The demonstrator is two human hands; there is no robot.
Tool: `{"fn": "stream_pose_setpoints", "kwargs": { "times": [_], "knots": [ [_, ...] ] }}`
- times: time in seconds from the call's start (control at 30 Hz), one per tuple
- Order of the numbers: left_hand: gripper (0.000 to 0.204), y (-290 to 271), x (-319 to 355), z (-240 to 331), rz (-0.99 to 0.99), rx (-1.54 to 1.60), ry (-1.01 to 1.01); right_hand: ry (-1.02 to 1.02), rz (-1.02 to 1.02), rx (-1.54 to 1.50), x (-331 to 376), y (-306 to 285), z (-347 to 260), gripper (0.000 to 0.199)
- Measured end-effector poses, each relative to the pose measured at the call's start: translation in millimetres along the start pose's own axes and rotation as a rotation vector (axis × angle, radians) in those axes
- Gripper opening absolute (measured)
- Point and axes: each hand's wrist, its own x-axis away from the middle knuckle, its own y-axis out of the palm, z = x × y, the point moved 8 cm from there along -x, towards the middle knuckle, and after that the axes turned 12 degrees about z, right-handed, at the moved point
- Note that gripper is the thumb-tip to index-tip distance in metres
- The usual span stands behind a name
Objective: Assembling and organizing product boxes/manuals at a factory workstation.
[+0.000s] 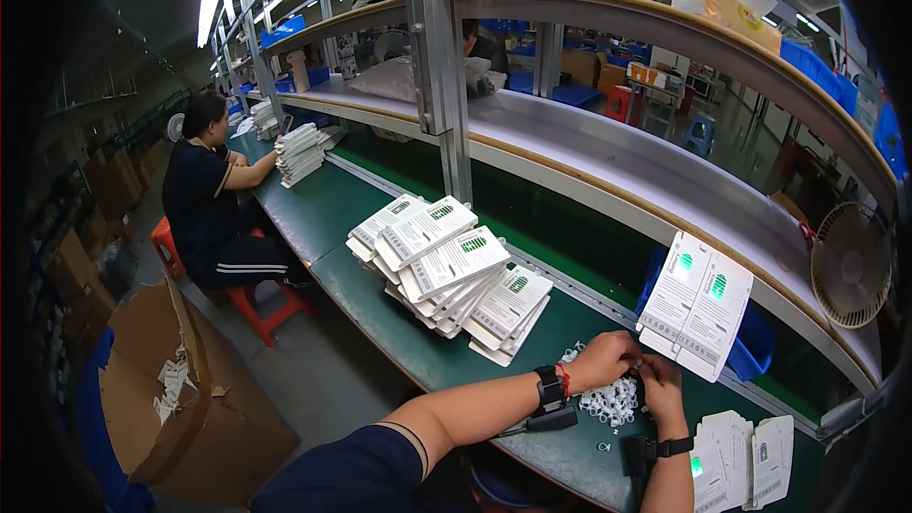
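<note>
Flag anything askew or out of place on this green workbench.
One small white plastic ring lies alone on the green workbench, apart from the pile of white rings under both hands. The stack of white printed cards is fanned out unevenly, not squared.

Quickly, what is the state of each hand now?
Left hand: curled over the pile of small white rings; grip cannot be told.
Right hand: closed, holding a small dark part.
</note>
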Motion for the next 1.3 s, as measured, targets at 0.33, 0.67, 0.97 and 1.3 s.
{"fn": "stream_pose_setpoints", "kwargs": {
  "times": [0.33, 0.67, 0.97, 1.3],
  "knots": [
    [0.016, 0.5, -0.2, 0.1, -0.032, -0.025, -0.016, -0.040, 0.021, 0.132, -1.5, -4.8, 5.9, 0.014],
    [0.019, -0.3, -1.6, -5.7, -0.037, -0.016, -0.063, 0.042, -0.008, 0.042, 0.0, -1.2, 2.7, 0.012],
    [0.017, 0.5, -0.5, -2.5, -0.029, 0.004, -0.033, 0.054, -0.035, 0.013, 0.8, 0.7, 2.5, 0.012],
    [0.011, -2.4, 0.2, -6.5, 0.051, -0.016, -0.059, 0.077, -0.074, -0.048, 0.3, -0.4, 7.8, 0.015]
  ]
}}
